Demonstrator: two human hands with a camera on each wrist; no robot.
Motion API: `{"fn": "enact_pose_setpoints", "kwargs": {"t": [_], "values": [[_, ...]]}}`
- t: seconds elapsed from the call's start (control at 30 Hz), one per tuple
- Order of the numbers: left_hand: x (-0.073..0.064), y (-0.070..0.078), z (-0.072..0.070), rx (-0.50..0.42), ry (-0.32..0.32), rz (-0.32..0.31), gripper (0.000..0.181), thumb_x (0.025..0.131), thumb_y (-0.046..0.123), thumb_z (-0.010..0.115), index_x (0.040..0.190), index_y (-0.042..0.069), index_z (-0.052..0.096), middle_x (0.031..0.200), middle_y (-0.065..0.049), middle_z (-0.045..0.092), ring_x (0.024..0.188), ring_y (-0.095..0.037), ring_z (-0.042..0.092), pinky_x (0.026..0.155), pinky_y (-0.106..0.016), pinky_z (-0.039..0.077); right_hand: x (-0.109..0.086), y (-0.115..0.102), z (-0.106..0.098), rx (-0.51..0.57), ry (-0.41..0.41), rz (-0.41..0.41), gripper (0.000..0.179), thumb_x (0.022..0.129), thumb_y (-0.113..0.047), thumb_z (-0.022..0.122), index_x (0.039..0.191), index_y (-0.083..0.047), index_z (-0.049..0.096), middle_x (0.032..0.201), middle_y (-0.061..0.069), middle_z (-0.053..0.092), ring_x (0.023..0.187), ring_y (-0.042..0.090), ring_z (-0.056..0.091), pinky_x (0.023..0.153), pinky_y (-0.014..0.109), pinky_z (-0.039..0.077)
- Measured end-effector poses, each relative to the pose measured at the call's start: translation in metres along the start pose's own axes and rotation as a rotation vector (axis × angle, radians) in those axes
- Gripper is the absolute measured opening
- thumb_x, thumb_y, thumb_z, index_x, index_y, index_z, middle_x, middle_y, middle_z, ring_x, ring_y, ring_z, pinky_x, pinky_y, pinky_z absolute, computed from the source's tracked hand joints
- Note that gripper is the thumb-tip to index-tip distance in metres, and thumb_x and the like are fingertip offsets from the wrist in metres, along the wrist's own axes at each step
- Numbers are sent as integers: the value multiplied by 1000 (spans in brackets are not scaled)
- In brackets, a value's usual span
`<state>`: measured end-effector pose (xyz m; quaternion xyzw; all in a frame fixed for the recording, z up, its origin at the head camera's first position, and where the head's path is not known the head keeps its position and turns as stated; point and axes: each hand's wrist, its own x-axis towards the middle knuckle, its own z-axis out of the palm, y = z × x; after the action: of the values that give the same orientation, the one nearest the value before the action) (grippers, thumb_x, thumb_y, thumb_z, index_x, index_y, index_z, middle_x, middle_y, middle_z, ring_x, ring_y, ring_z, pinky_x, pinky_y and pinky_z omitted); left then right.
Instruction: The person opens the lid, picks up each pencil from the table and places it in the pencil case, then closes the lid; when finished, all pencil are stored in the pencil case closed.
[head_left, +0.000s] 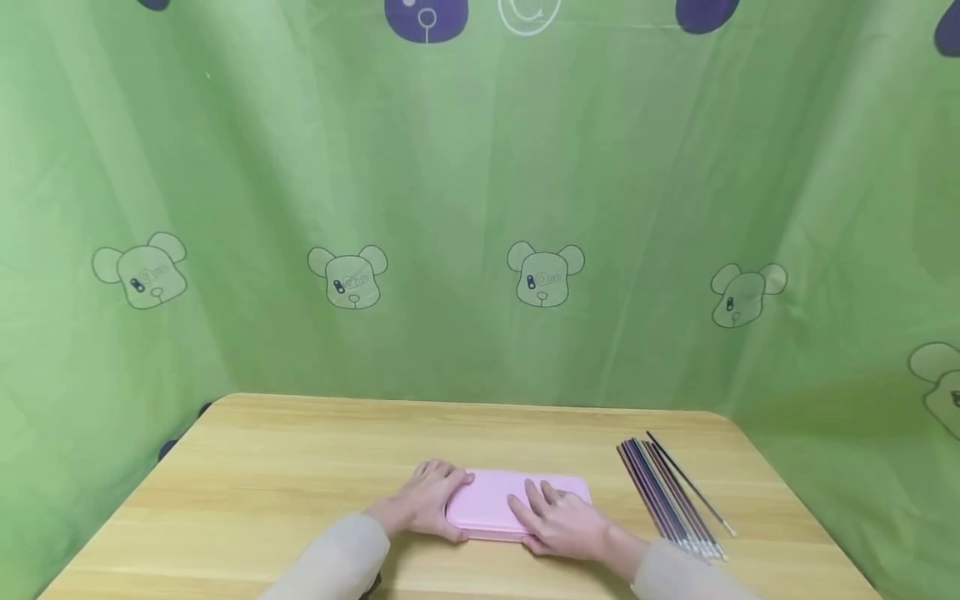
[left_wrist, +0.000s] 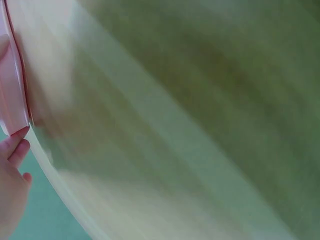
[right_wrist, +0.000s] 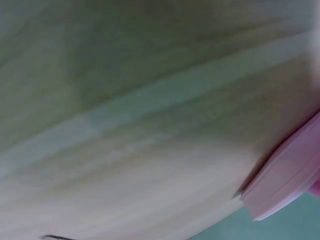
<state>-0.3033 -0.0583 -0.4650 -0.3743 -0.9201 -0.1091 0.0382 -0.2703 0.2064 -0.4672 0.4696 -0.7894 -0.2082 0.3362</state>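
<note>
A pink pencil case point(head_left: 491, 500) lies closed on the table near its front, long side towards me. My left hand point(head_left: 431, 502) grips its left end, with the thumb at the front corner and the fingers at the back corner. My right hand point(head_left: 564, 521) rests on the right part of the lid, fingers spread over the top and thumb down by the front edge. In the left wrist view the case point(left_wrist: 12, 90) shows at the left edge, with fingertips point(left_wrist: 17, 145) touching its end. The right wrist view shows only a corner of the case point(right_wrist: 282, 177).
Right of the case lies a bundle of dark pencils point(head_left: 663, 492) with pale ends towards me. One pencil point(head_left: 692, 483) lies slightly apart from them at an angle. The wooden table point(head_left: 300, 467) is bordered by a green curtain point(head_left: 450, 333) with bear-head prints.
</note>
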Motion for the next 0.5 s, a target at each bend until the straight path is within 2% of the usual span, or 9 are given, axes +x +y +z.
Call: {"fn": "enact_pose_setpoints", "kwargs": {"t": [0.17,0.23,0.33,0.5], "values": [[-1,-3,-1,-6,6,-5,79,61,53,72,125,14,49,114,-8,54,109,-23,45,100,-42,33,1,-6,-1,63,-45,71,54,95,-51,29,123,-8,48,109,18,60,88,31,63,66,33,57],[-1,-3,0,-27,-6,-20,79,60,53,72,125,15,49,114,-8,53,108,-22,45,99,-40,35,1,-7,0,47,-27,52,53,95,-50,29,121,-7,49,107,19,60,86,31,64,64,33,57],[-2,-4,3,-79,-5,-37,79,61,53,71,127,15,49,115,-7,53,107,-20,44,97,-38,38,2,-3,4,-2,36,-8,50,97,-44,21,116,-7,50,100,19,61,79,29,64,56,29,56],[-3,-5,5,-196,70,-39,76,63,50,71,125,12,51,118,-10,54,108,-21,45,96,-40,38,5,10,9,-13,123,-79,50,99,-36,11,111,-8,52,90,16,64,72,24,65,50,26,55]]}}
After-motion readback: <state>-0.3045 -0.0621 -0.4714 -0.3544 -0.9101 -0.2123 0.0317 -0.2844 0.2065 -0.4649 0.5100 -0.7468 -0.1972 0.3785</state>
